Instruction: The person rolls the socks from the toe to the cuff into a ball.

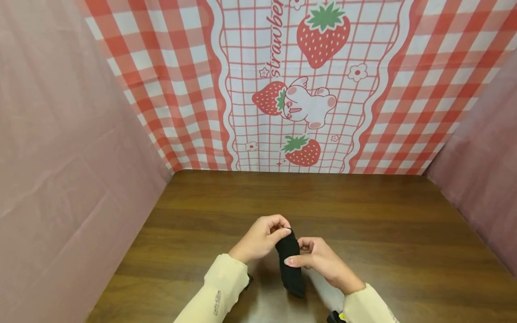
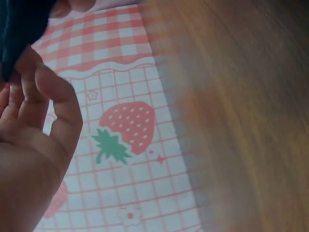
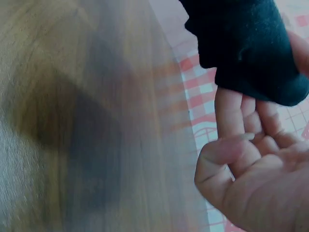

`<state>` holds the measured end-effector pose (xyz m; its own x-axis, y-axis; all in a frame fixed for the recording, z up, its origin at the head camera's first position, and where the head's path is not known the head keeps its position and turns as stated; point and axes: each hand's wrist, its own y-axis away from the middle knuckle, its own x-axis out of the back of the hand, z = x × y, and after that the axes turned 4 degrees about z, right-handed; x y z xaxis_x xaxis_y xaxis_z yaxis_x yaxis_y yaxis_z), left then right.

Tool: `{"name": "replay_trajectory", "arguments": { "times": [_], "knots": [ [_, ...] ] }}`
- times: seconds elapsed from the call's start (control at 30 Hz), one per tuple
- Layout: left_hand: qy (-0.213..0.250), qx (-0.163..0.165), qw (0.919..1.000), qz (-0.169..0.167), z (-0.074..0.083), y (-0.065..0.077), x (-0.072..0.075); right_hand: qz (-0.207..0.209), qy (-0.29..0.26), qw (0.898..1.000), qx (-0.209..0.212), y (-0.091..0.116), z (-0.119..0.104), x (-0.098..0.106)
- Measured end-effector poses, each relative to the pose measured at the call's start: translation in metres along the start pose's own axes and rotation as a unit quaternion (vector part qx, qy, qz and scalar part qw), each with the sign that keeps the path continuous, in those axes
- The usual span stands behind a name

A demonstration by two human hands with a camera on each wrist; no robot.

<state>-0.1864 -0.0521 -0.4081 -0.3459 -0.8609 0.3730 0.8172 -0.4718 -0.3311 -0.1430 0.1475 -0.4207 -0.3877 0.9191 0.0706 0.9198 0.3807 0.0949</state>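
A black sock (image 1: 289, 251), long and narrow as it hangs, is held between both hands above the wooden table. My left hand (image 1: 264, 235) pinches its upper end between thumb and fingers. Lower down, the right hand (image 1: 321, 262) grips the sock from the right, its thumb across the front and its fingers partly hidden behind. In the left wrist view, part of the dark cloth (image 2: 24, 29) shows above the left hand (image 2: 38, 130). The right wrist view shows the cloth (image 3: 246, 48) over the fingers of the right hand (image 3: 260, 169).
Brown wooden table (image 1: 226, 202) spreads beneath the hands. A red checked strawberry-print cloth (image 1: 258, 134) hangs at the back, with pink cloth walls (image 1: 81, 157) at the sides. Small dark objects show by the left sleeve (image 1: 222, 280) and the right sleeve (image 1: 369, 307).
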Motion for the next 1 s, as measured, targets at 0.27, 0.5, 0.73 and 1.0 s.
{"name": "replay_trajectory", "arguments": {
  "times": [0.27, 0.5, 0.73, 1.0],
  "knots": [
    [-0.126, -0.098, 0.9854, 0.058, 0.011, 0.005, -0.007, 0.148, 0.033, 0.988, -0.017, -0.003, -0.004, -0.005],
    [-0.151, -0.166, 0.9659, 0.129, 0.016, 0.009, -0.019, 0.257, 0.019, 0.966, 0.032, -0.004, -0.011, -0.012],
    [-0.261, -0.27, 0.9141, 0.152, 0.024, 0.011, -0.029, 0.325, 0.052, 0.941, 0.074, -0.003, -0.014, -0.022],
    [-0.197, -0.232, 0.9343, 0.186, 0.014, 0.013, -0.031, 0.351, -0.032, 0.93, 0.099, -0.004, -0.011, -0.026]
  ]
}}
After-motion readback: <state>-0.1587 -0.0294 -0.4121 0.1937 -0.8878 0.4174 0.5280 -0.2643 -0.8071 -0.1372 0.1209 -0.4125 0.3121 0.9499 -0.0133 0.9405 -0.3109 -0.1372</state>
